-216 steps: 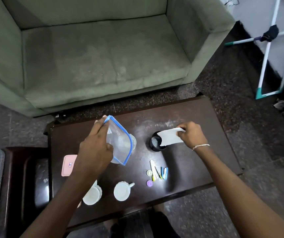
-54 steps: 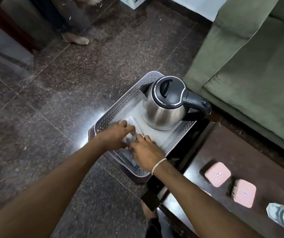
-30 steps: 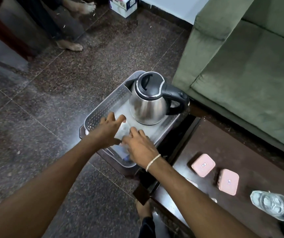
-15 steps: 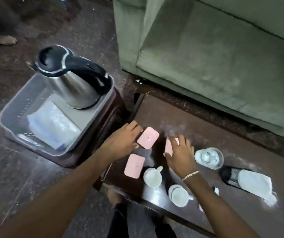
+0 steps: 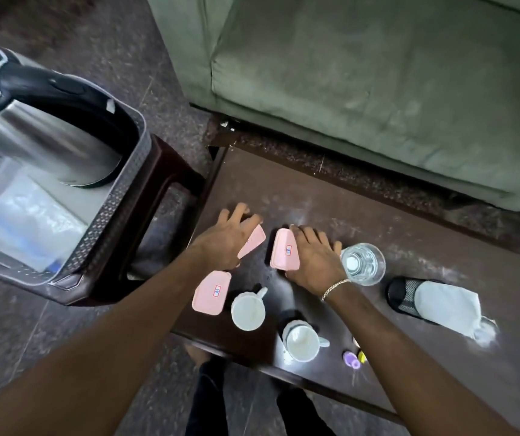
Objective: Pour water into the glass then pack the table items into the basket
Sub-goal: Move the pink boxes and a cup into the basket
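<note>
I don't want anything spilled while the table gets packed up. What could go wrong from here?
The right hand, tilting a pink box, is right beside the filled glass; a nudge could tip it. Carrying boxes with the left hand to the basket could also clip the cups.

My left hand [image 5: 225, 240] grips one pink box [image 5: 252, 241], my right hand [image 5: 313, 261] tilts another pink box [image 5: 284, 250] beside the glass [image 5: 363, 263]; kettle [image 5: 37, 121] sits in the basket [image 5: 117, 199].
</note>
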A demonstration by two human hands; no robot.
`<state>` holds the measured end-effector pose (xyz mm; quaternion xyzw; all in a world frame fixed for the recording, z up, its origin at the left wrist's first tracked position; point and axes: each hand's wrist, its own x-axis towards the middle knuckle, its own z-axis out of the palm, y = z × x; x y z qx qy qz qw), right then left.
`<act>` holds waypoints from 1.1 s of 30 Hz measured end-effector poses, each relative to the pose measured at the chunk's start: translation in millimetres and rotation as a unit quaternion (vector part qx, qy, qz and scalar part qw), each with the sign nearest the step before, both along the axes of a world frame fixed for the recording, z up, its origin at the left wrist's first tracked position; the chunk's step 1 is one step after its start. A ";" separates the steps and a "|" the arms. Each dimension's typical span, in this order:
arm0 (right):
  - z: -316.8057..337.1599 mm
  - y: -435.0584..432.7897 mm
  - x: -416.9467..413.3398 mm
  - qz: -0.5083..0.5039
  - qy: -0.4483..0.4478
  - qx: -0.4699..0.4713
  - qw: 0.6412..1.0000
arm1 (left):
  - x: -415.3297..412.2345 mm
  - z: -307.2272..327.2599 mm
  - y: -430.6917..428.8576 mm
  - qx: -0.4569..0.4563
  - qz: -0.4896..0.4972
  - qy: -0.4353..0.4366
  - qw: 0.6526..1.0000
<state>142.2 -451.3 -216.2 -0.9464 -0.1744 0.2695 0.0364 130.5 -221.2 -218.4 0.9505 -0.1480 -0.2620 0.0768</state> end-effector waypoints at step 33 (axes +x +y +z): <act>117.8 351.3 -81.5 0.016 -0.109 0.201 0.973 | -107.1 101.3 364.7 -0.234 0.490 0.013 0.840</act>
